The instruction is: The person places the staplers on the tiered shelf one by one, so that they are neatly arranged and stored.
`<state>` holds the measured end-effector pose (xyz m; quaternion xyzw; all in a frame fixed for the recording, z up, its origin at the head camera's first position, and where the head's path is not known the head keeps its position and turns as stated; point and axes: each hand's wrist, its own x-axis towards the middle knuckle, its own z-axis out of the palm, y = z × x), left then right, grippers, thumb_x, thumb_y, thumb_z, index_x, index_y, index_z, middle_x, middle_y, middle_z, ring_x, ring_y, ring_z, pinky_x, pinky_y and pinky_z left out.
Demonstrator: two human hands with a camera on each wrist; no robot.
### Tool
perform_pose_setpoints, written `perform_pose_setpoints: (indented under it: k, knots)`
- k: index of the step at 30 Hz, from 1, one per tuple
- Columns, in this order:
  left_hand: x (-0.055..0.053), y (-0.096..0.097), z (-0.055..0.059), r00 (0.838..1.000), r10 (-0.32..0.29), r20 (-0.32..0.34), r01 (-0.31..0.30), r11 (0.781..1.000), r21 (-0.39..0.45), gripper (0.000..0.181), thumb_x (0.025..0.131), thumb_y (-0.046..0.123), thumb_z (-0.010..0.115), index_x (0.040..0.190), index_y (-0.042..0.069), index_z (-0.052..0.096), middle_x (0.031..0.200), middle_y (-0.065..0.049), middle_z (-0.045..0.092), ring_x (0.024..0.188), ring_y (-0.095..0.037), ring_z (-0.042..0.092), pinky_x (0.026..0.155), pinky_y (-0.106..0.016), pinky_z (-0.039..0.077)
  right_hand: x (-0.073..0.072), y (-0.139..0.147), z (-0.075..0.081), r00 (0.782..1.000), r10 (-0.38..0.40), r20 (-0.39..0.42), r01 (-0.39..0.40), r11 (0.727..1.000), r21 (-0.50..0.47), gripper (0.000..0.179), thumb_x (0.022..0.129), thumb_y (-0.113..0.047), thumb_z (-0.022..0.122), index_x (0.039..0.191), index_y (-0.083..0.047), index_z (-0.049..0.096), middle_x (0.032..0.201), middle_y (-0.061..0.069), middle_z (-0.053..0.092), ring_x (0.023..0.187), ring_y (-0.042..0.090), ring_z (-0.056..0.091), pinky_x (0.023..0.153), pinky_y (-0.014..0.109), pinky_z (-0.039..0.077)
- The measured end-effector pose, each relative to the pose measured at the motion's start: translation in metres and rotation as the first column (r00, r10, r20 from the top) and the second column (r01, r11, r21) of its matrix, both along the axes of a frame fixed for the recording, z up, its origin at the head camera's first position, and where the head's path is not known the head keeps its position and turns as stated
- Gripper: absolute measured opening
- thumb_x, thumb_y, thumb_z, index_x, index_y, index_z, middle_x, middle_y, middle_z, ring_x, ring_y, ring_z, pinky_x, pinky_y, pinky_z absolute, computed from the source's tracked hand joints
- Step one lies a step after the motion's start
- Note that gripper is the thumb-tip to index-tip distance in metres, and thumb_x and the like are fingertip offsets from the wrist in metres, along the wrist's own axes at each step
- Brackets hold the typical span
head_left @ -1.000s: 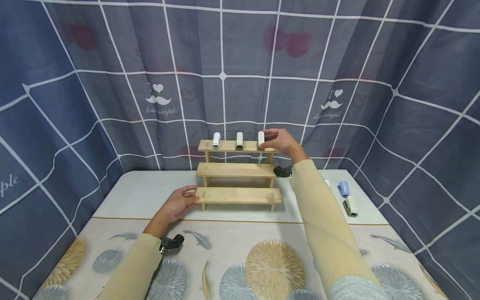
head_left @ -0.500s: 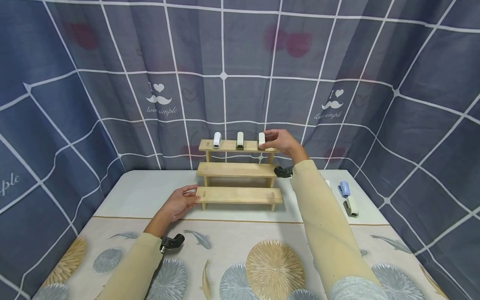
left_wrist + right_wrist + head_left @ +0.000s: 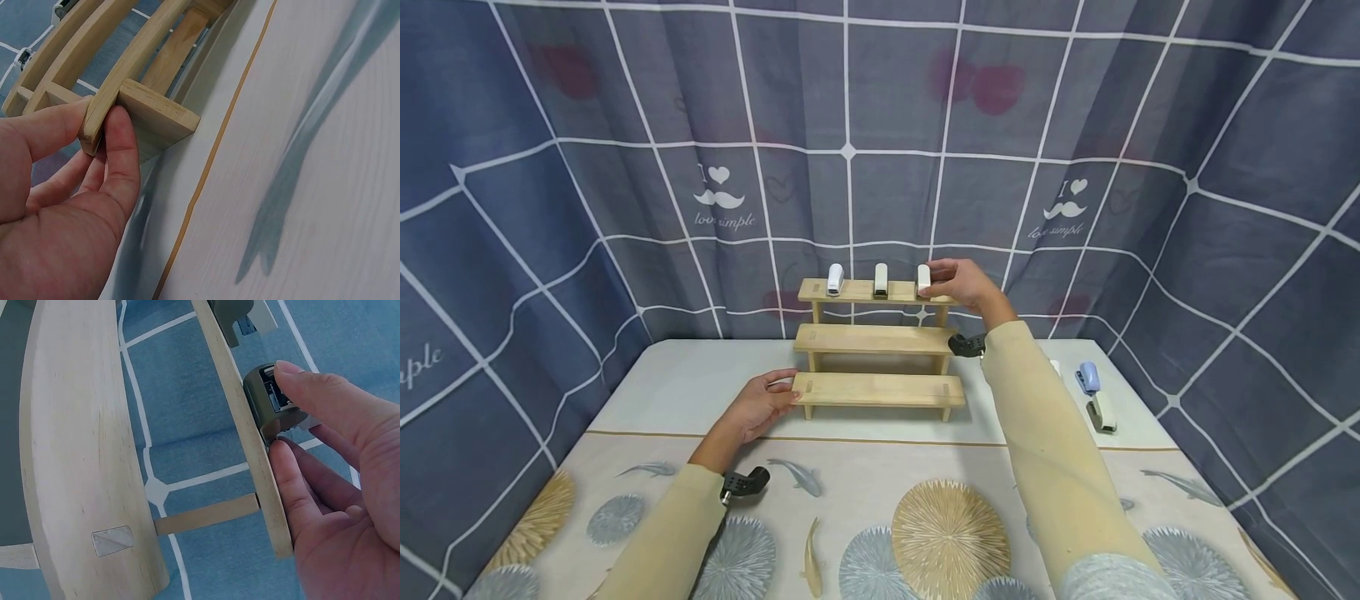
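A three-tier wooden shelf stand (image 3: 880,337) stands on the table. My left hand (image 3: 762,406) pinches the left end of its lowest board, thumb and fingers on either face in the left wrist view. At the right end of the top board, my right hand (image 3: 964,287) holds a small white stapler with an olive base (image 3: 265,403) between thumb and fingers. The stapler's base is right at the board. A similar white and olive stapler (image 3: 881,282) stands in the middle of that board, and an all-white stapler (image 3: 835,280) stands towards its left end.
On the table at the right lie a blue stapler (image 3: 1087,377) and a white and olive one (image 3: 1102,412). A white thing beside them is mostly hidden by my right sleeve (image 3: 1045,433). A dark blue checked curtain (image 3: 790,192) hangs close behind the stand.
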<state>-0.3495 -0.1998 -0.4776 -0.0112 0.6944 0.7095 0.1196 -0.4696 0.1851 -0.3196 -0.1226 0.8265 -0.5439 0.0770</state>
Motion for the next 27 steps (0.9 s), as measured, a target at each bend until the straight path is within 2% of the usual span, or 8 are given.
perform_pose_setpoints:
  k: [7, 18, 22, 27]
  knots:
    - [0.002, 0.001, 0.002, 1.000, 0.008, 0.010, -0.008, 1.000, -0.030, 0.062, 0.098, -0.004, 0.062, 0.154, -0.001, 0.038, 0.120, -0.011, 0.064, 0.094, -0.010, 0.069, 0.086, -0.024, 0.061, 0.003, 0.000, 0.000, 1.000, 0.007, -0.011, -0.007, 1.000, -0.021, 0.069, 0.088, -0.002, 0.078, 0.151, -0.004, 0.049, 0.146, 0.024, 0.055, 0.135, 0.036, 0.054, 0.116, 0.048, 0.045]
    - [0.002, 0.002, 0.003, 1.000, 0.008, 0.017, -0.008, 1.000, -0.013, 0.063, 0.097, -0.005, 0.063, 0.155, -0.002, 0.037, 0.118, -0.010, 0.065, 0.094, -0.010, 0.069, 0.086, -0.025, 0.061, 0.012, 0.005, -0.006, 0.994, -0.043, -0.101, 0.044, 0.999, 0.005, 0.070, 0.090, -0.011, 0.080, 0.152, -0.006, 0.049, 0.151, 0.019, 0.052, 0.140, 0.035, 0.050, 0.116, 0.049, 0.045]
    - [0.003, 0.002, 0.004, 1.000, -0.001, 0.007, 0.001, 1.000, -0.003, 0.064, 0.097, -0.004, 0.063, 0.155, -0.003, 0.036, 0.120, -0.012, 0.065, 0.094, -0.010, 0.069, 0.087, -0.025, 0.061, 0.022, 0.010, -0.006, 0.992, -0.044, -0.116, 0.040, 0.999, -0.029, 0.069, 0.091, -0.012, 0.078, 0.152, -0.004, 0.047, 0.154, 0.019, 0.049, 0.141, 0.037, 0.049, 0.117, 0.051, 0.043]
    - [0.003, 0.001, 0.004, 1.000, -0.003, 0.003, 0.003, 1.000, -0.010, 0.064, 0.098, -0.004, 0.063, 0.155, -0.003, 0.035, 0.119, -0.011, 0.065, 0.093, -0.010, 0.069, 0.086, -0.024, 0.061, 0.028, 0.018, -0.014, 0.989, -0.051, -0.142, 0.038, 0.995, -0.091, 0.069, 0.091, -0.011, 0.078, 0.152, 0.000, 0.046, 0.153, 0.021, 0.050, 0.138, 0.039, 0.053, 0.117, 0.051, 0.044]
